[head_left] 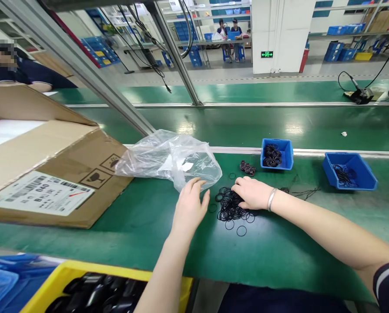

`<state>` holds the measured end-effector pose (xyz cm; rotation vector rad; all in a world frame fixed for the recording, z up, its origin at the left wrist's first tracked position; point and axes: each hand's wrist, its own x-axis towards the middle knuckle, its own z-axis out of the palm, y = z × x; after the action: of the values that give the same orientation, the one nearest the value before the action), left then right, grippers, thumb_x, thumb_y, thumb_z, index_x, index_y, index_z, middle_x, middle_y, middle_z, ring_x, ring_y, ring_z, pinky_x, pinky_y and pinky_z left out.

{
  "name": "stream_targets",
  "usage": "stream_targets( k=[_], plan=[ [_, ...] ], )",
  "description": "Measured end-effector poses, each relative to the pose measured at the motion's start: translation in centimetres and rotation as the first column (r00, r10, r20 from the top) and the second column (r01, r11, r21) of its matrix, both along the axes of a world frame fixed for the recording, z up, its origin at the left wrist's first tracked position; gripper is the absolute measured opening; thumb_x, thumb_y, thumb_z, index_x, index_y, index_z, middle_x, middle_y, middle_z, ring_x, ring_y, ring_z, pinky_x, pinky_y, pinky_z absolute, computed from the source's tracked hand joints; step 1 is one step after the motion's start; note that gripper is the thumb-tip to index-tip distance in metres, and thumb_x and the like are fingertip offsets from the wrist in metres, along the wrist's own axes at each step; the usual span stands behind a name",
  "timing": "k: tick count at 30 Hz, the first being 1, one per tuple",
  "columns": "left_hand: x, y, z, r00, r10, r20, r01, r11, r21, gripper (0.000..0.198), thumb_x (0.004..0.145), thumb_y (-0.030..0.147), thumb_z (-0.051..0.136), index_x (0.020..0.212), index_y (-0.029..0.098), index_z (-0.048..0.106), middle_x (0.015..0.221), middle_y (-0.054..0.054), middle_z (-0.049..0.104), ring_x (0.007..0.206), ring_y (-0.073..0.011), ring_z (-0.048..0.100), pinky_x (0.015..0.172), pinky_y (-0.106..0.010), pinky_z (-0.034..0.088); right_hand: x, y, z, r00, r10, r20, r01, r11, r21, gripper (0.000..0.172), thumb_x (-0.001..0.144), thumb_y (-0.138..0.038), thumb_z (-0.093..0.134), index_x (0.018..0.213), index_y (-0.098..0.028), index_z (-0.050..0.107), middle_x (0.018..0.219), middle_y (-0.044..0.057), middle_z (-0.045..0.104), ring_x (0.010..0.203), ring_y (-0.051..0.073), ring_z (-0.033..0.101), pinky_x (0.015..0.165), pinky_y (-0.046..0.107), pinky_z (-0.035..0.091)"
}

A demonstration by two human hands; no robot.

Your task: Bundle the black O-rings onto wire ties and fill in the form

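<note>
The left hand (189,205) is hovering beside a crumpled, clear plastic bag (194,152), its thumb and fingers standing apart; contact with the bag cannot be told. The right hand (252,193), wearing a silvery bracelet (272,199), is resting on a loose pile of thin black rings (229,206); whether its fingers are clamping any cannot be told. The pile is lying on the green tabletop (279,252). Beyond, a small blue plastic bin (287,153) is holding dark loops.
</note>
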<state>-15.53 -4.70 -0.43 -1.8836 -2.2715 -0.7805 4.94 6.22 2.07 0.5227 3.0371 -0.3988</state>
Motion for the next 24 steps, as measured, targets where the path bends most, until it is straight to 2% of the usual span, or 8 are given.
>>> stream_targets(
  k=[4,7,11,14,16,20,22,24],
  plan=[
    [-2.9,0.1,-0.3,0.985,0.070,-0.155,-0.098,0.979,-0.181,0.040,0.089,0.032,0.049,0.122,0.011,0.057,0.132,-0.022,0.057,0.125,-0.0351,0.052,0.104,-0.048,0.040,-0.3,-0.3,0.1,1.000,-0.008,-0.015,0.009,0.999,0.031,0.039,0.081,-0.029,0.074,0.111,-0.009,0.059,0.107,0.014,0.060,0.097,0.028,0.057,0.084,0.038,0.050],
    [-4.6,-0.9,-0.1,0.958,0.115,-0.263,-0.200,0.925,-0.323,0.036,0.089,0.035,0.049,0.114,0.011,0.062,0.118,-0.022,0.066,0.113,-0.0370,0.059,0.093,-0.048,0.044,-0.3,-0.6,0.0,1.000,-0.006,-0.017,0.007,0.999,0.053,0.040,0.081,-0.029,0.074,0.113,-0.010,0.058,0.106,0.013,0.060,0.097,0.027,0.055,0.085,0.038,0.049],
    [-7.3,-3.9,1.5,0.887,0.212,-0.410,-0.385,0.830,-0.404,0.029,0.092,0.027,0.041,0.097,0.012,0.065,0.103,-0.021,0.070,0.105,-0.0361,0.062,0.091,-0.050,0.042,-0.4,-0.8,-0.5,1.000,0.006,-0.014,-0.005,0.997,0.077,0.028,0.085,-0.030,0.070,0.104,-0.011,0.063,0.106,0.014,0.059,0.098,0.028,0.053,0.081,0.037,0.049],
    [-9.9,-6.6,2.9,0.846,0.243,-0.475,-0.473,0.754,-0.455,0.032,0.092,0.020,0.037,0.092,0.010,0.067,0.103,-0.022,0.071,0.107,-0.0356,0.063,0.093,-0.052,0.042,-0.2,-0.9,-0.7,1.000,0.015,-0.024,-0.013,0.996,0.089,0.026,0.086,-0.030,0.068,0.102,-0.010,0.063,0.107,0.014,0.059,0.098,0.028,0.052,0.080,0.037,0.050],
    [-11.6,-8.0,3.6,0.841,0.233,-0.488,-0.486,0.721,-0.493,0.034,0.090,0.012,0.036,0.096,0.008,0.069,0.109,-0.023,0.071,0.110,-0.0361,0.063,0.095,-0.054,0.042,-0.1,-1.0,-0.8,0.999,0.020,-0.034,-0.016,0.995,0.094,0.029,0.085,-0.031,0.070,0.104,-0.010,0.063,0.109,0.014,0.058,0.100,0.028,0.051,0.080,0.038,0.050],
    [-13.1,-10.2,4.0,0.861,0.180,-0.476,-0.448,0.712,-0.541,0.043,0.084,0.001,0.034,0.115,0.003,0.065,0.130,-0.024,0.064,0.125,-0.0350,0.056,0.097,-0.048,0.045,-0.1,-0.9,-1.0,0.999,0.031,-0.045,-0.026,0.996,0.091,0.032,0.082,-0.030,0.074,0.105,-0.010,0.064,0.113,0.014,0.058,0.104,0.029,0.050,0.080,0.038,0.050],
    [-12.5,-11.3,4.5,0.864,0.162,-0.477,-0.437,0.713,-0.548,0.048,0.081,-0.003,0.032,0.117,-0.001,0.064,0.134,-0.026,0.060,0.127,-0.0347,0.054,0.098,-0.045,0.046,-0.2,-0.9,-1.0,0.998,0.034,-0.050,-0.029,0.996,0.089,0.028,0.083,-0.029,0.072,0.102,-0.010,0.065,0.114,0.014,0.058,0.105,0.028,0.049,0.083,0.037,0.050],
    [-10.8,-12.6,5.4,0.865,0.194,-0.463,-0.429,0.764,-0.481,0.048,0.081,0.000,0.031,0.116,0.000,0.064,0.130,-0.026,0.062,0.122,-0.0347,0.058,0.100,-0.045,0.046,-0.2,-0.8,-0.9,0.998,0.033,-0.055,-0.028,0.996,0.090,0.024,0.085,-0.029,0.070,0.099,-0.010,0.066,0.116,0.014,0.058,0.105,0.027,0.049,0.085,0.037,0.049]
  ],
)
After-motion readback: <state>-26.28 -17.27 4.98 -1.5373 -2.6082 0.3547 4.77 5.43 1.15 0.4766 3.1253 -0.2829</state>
